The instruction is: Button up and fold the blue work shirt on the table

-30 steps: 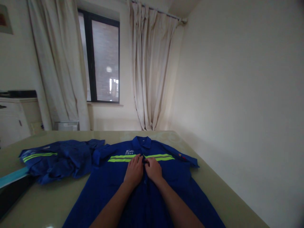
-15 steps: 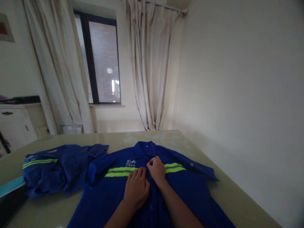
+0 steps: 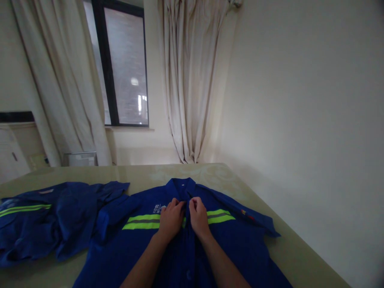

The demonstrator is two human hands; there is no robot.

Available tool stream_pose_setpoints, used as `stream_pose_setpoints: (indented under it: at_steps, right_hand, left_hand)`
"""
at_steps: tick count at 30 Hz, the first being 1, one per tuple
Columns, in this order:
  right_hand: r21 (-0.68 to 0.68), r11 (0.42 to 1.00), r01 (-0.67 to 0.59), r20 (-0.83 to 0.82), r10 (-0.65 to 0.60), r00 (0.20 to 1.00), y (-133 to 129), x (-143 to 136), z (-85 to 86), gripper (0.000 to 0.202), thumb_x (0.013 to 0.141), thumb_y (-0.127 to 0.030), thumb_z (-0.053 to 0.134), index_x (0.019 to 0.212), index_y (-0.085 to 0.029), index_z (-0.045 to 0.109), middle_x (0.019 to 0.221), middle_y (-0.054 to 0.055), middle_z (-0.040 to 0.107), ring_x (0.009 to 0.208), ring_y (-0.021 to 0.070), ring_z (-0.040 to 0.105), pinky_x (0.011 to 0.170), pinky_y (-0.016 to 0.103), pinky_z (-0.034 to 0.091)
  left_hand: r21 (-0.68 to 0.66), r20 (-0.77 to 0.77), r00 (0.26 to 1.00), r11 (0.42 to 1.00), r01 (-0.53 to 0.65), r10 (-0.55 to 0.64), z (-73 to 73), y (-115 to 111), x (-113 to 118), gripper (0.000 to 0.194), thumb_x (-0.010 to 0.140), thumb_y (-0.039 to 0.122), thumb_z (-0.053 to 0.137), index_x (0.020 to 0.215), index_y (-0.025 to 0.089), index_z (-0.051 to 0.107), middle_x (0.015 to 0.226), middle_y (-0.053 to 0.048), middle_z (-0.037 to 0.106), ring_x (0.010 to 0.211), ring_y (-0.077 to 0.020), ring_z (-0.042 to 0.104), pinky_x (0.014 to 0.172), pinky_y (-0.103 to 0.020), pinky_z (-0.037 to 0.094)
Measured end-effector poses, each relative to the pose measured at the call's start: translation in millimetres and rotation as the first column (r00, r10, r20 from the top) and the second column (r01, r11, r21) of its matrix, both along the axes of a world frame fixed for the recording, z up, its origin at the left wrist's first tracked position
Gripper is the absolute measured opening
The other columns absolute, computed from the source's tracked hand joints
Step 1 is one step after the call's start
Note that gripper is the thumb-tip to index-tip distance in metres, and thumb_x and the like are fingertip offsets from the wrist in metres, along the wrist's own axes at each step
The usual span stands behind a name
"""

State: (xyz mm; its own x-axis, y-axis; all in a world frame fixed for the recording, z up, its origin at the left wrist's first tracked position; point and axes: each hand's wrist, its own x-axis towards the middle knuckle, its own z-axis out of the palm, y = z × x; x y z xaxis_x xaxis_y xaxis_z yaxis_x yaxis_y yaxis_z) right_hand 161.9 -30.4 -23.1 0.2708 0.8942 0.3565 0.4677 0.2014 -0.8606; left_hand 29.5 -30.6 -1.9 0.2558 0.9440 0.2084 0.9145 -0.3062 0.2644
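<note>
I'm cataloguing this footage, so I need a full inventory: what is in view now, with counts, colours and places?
Table: 1, greenish, across the foreground
Spread shirt: 1, blue with yellow-green stripes, centre of the table
Crumpled garment: 1, blue with yellow-green stripes, left on the table
Curtains: 2, cream, beyond the table
Window: 1, dark-framed, between the curtains
Walls: 2, off-white, behind and right
Cabinet: 1, whitish, left edge
Dark item: 1, black, on the cabinet, unclear what
Framed panel: 1, silvery grey, by the left curtain's foot
Left hand: 1, bare, at the shirt's front
Right hand: 1, bare, beside the left
Forearms: 2, bare, over the shirt
</note>
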Motion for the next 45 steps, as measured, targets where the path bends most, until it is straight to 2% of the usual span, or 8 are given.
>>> stream_pose_setpoints:
  at_steps: [3,7,9,14,18,22,32,45]
  right_hand:
    - [-0.058,0.997,-0.044,0.063,0.048,0.997,0.0,-1.3,2.3,0.025,0.093,-0.029,0.048,0.102,-0.020,0.069,0.096,0.007,0.078,0.091,0.0224,0.074,0.082,0.029,0.052]
    - [-0.110,0.994,-0.020,0.205,0.042,0.978,-2.0,-4.5,7.6,0.033,0.093,-0.020,0.048,0.113,-0.020,0.074,0.111,0.007,0.078,0.104,0.0223,0.072,0.091,0.029,0.050]
    - [-0.117,0.993,-0.002,0.245,0.031,0.969,-3.1,-6.1,9.6,0.033,0.093,-0.019,0.049,0.112,-0.021,0.076,0.110,0.007,0.078,0.103,0.0221,0.072,0.090,0.029,0.050]
    - [-0.116,0.992,0.040,0.189,-0.017,0.982,-2.7,-4.8,9.5,0.019,0.087,-0.027,0.063,0.096,-0.020,0.077,0.081,0.004,0.075,0.077,0.0212,0.071,0.072,0.027,0.050]
    - [0.022,1.000,0.010,0.087,-0.012,0.996,-1.4,-0.3,8.0,0.014,0.087,-0.025,0.061,0.089,-0.018,0.073,0.085,0.005,0.070,0.078,0.0194,0.066,0.074,0.027,0.050]
    - [0.061,0.996,-0.062,0.070,0.058,0.996,-2.9,-0.3,9.6,0.012,0.088,-0.023,0.059,0.090,-0.019,0.070,0.090,0.005,0.066,0.082,0.0190,0.064,0.078,0.028,0.050]
    - [0.078,0.996,-0.041,0.168,0.027,0.985,-7.3,-6.4,12.6,0.019,0.090,-0.015,0.053,0.095,-0.021,0.070,0.096,0.006,0.070,0.094,0.0209,0.066,0.087,0.030,0.050]
    - [0.008,1.000,0.011,0.424,-0.013,0.905,-20.1,-16.9,24.8,0.028,0.089,-0.012,0.051,0.103,-0.023,0.072,0.101,0.006,0.067,0.091,0.0208,0.067,0.083,0.028,0.048]
  left_hand:
    - [-0.011,0.024,1.000,1.000,0.002,-0.001,1.8,1.9,0.0,0.028,0.100,0.021,0.045,0.121,0.028,0.062,0.119,-0.005,0.065,0.110,-0.0233,0.065,0.085,-0.035,0.045]
    - [-0.011,0.081,0.997,1.000,0.000,0.001,3.7,0.9,2.1,0.020,0.100,0.020,0.044,0.108,0.026,0.061,0.114,-0.003,0.067,0.105,-0.0218,0.067,0.080,-0.032,0.043]
    - [-0.015,0.120,0.993,1.000,-0.011,0.013,3.2,1.1,2.1,0.019,0.102,0.020,0.042,0.105,0.025,0.060,0.111,-0.003,0.068,0.102,-0.0214,0.068,0.078,-0.031,0.043]
    - [-0.028,0.257,0.965,0.998,-0.048,0.054,-2.9,8.4,-2.9,0.015,0.103,0.023,0.042,0.106,0.022,0.057,0.098,-0.005,0.073,0.091,-0.0212,0.071,0.075,-0.030,0.044]
    - [-0.007,0.387,0.922,1.000,0.018,-0.013,-8.5,15.0,-7.8,0.012,0.101,0.020,0.048,0.105,0.023,0.058,0.103,-0.003,0.075,0.096,-0.0171,0.071,0.082,-0.026,0.048]
    - [0.029,0.461,0.885,0.998,0.059,-0.066,-11.7,16.6,-9.5,0.011,0.096,0.017,0.053,0.100,0.023,0.062,0.098,-0.002,0.076,0.091,-0.0167,0.072,0.082,-0.026,0.049]
    - [0.123,0.487,0.867,0.991,0.052,-0.106,-9.4,12.5,-6.7,0.012,0.092,0.016,0.053,0.095,0.023,0.063,0.091,-0.002,0.074,0.088,-0.0193,0.070,0.081,-0.030,0.050]
    - [0.140,0.492,0.863,0.989,0.053,-0.116,-6.1,6.9,-6.7,0.016,0.094,0.013,0.051,0.097,0.022,0.064,0.096,-0.004,0.073,0.090,-0.0200,0.069,0.085,-0.032,0.049]
